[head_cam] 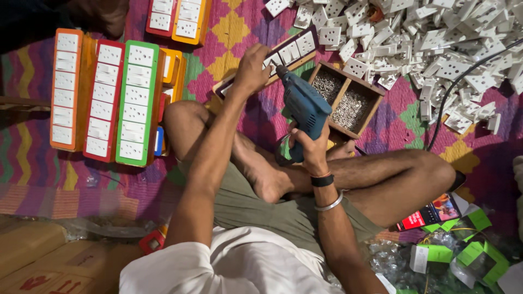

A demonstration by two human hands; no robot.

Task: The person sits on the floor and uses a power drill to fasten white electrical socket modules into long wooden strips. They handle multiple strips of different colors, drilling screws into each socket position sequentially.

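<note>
My right hand [311,146] grips the handle of a blue electric drill [303,109], its tip pointing up-left at a long switch board [291,51] with white sockets lying across the patterned mat. My left hand [251,69] presses down on that board right beside the drill tip, fingers curled over its edge. I sit cross-legged with the board in front of my knees.
A wooden two-compartment box of screws [344,98] sits just right of the drill. A big heap of white socket parts [436,43] fills the upper right. Finished orange, red and green boards [103,98] lie at left. A black cable [452,92] runs right; cardboard boxes [49,261] lower left.
</note>
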